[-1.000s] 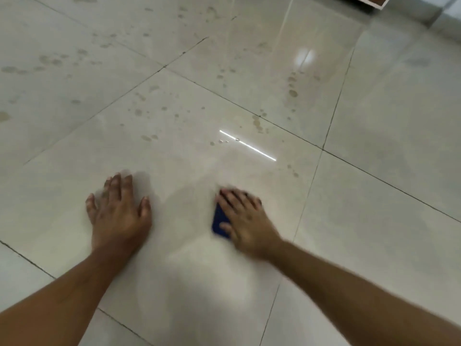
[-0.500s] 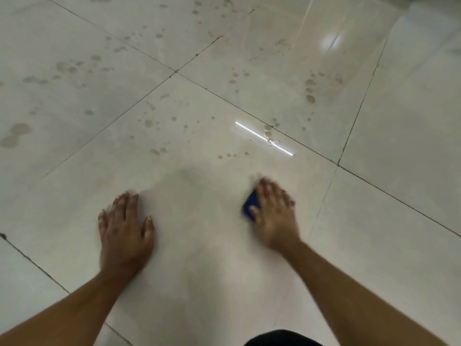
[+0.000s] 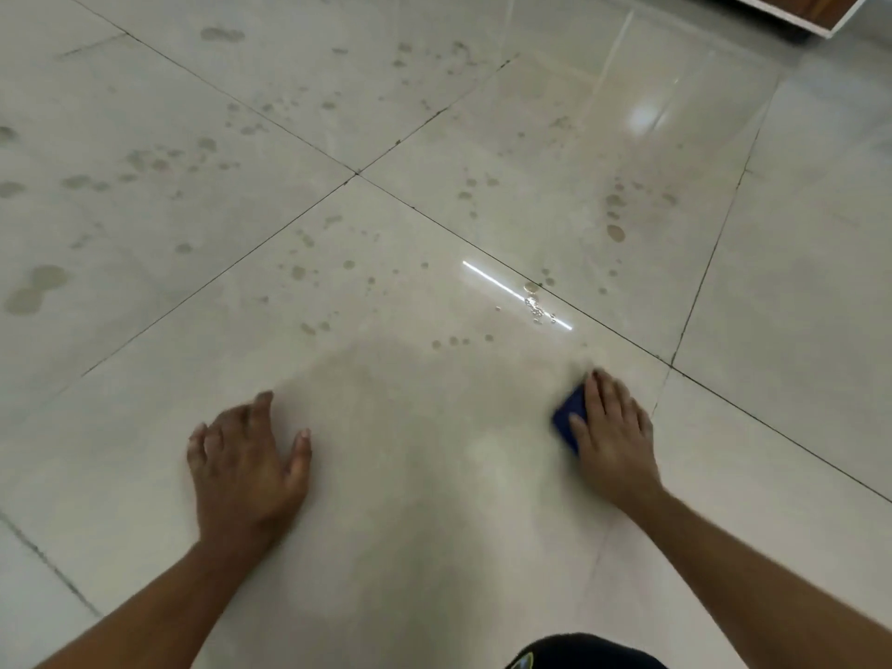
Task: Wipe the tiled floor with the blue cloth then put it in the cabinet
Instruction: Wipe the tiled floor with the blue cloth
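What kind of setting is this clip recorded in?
Probably an indoor room in a home, seen from floor level: large glossy beige floor tiles with dark grout lines, spotted with dried droplet marks, and a white-edged wooden furniture corner at top right. The right hand presses a blue cloth.

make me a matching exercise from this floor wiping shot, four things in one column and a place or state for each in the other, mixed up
Things:
1. left hand
2. right hand
3. blue cloth
4. wood-edged furniture corner

Place or state:
A. far top right of the view
B. flat on bare tile, holding nothing
C. mostly hidden under a hand
D. pressing down on the cloth

Pairs: 1-B, 2-D, 3-C, 4-A
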